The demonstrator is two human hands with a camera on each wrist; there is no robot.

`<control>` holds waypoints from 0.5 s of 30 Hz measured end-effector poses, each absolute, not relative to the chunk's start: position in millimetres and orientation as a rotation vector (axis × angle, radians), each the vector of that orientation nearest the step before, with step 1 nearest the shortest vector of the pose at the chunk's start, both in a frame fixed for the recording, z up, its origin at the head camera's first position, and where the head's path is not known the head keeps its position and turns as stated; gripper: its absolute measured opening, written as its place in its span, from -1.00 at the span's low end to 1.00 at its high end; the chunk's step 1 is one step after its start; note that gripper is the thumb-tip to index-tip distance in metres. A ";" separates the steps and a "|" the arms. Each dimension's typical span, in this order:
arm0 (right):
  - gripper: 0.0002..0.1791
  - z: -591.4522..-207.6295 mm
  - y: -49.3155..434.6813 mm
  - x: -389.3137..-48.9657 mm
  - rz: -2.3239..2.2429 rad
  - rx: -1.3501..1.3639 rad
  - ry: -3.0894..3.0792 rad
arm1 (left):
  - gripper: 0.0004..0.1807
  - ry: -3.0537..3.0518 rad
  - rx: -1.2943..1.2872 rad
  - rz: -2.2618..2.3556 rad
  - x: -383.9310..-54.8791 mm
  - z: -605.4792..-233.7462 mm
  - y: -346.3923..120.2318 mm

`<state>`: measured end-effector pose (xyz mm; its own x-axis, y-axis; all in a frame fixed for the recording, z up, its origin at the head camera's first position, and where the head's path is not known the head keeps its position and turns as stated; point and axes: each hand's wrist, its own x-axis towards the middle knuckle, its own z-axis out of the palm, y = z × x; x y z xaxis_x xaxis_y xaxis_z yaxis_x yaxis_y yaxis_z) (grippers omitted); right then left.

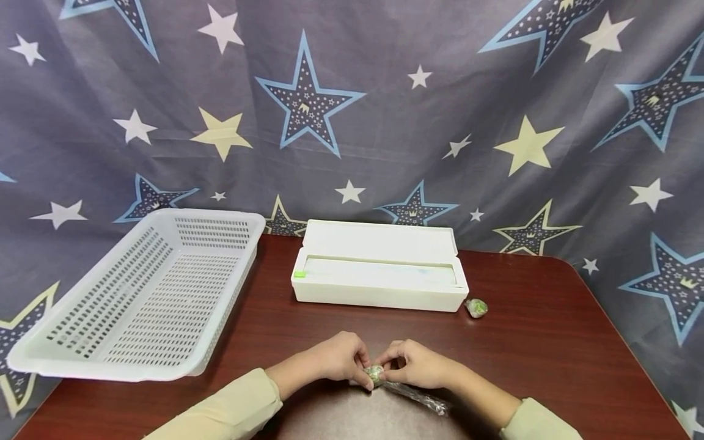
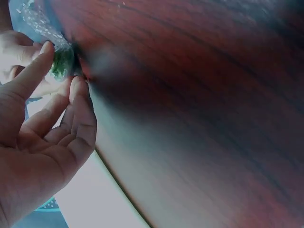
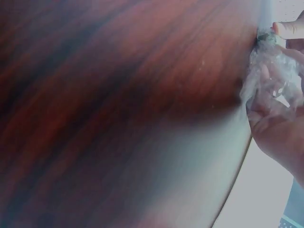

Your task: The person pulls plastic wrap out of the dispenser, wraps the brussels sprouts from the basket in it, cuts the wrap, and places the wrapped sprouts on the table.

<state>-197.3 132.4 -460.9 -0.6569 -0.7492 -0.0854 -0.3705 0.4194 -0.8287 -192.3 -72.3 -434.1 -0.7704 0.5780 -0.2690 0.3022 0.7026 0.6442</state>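
A small green piece wrapped in clear plastic film (image 1: 374,374) is between both hands, low over the front of the table. My left hand (image 1: 345,357) pinches its left side with thumb and fingertips. My right hand (image 1: 416,365) pinches its right side. A twisted tail of film (image 1: 420,400) trails to the right below the right hand. In the left wrist view, green shows through the wrinkled wrap (image 2: 61,65) near the fingertips. Crumpled film (image 3: 273,78) covers part of the right hand in its wrist view. What exactly is inside the wrap cannot be made out.
A white plastic wrap dispenser box (image 1: 379,296) with its lid raised and a green slider (image 1: 299,274) stands at the back middle. Another wrapped green bundle (image 1: 476,308) lies by its right end. A white perforated basket (image 1: 220,342) occupies the left side. Behind hangs a star-patterned curtain (image 1: 385,122).
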 end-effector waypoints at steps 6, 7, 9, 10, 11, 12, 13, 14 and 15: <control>-0.77 -460.3 138.0 -197.4 -1.108 -0.930 2.268 | -0.84 2.514 0.696 0.830 -188.8 -434.1 -65.6; -0.79 -460.4 138.8 -197.3 -1.103 -0.928 2.287 | -0.84 2.520 0.698 0.837 -188.4 -434.2 -64.4; -0.82 -461.0 140.2 -196.8 -1.093 -0.918 2.324 | -0.85 2.531 0.697 0.853 -187.9 -434.9 -62.3; -0.83 -461.6 140.8 -196.7 -1.089 -0.915 2.345 | -0.85 2.531 0.691 0.874 -187.7 -435.6 -61.4; -0.85 -462.3 141.4 -196.4 -1.080 -0.924 2.368 | -0.85 2.532 0.686 0.901 -187.6 -436.7 -60.7; -0.86 -463.0 141.9 -196.2 -1.076 -0.924 2.388 | -0.85 2.531 0.682 0.933 -187.5 -437.7 -60.0; -0.87 -464.0 142.4 -195.9 -1.071 -0.926 2.408 | -0.85 2.532 0.683 0.962 -187.5 -438.6 -59.3; -0.87 -465.1 142.7 -195.7 -1.069 -0.929 2.427 | -0.85 2.531 0.687 0.991 -187.4 -439.3 -58.7; -0.87 -466.5 143.2 -195.4 -1.066 -0.940 2.447 | -0.85 2.523 0.690 1.023 -187.2 -440.1 -58.1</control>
<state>-195.4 143.2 -466.5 -0.7364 -0.6763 -0.0206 -0.4453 0.5074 -0.7377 -187.2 -58.1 -440.1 -0.8275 0.5486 -0.1199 0.3102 0.6246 0.7167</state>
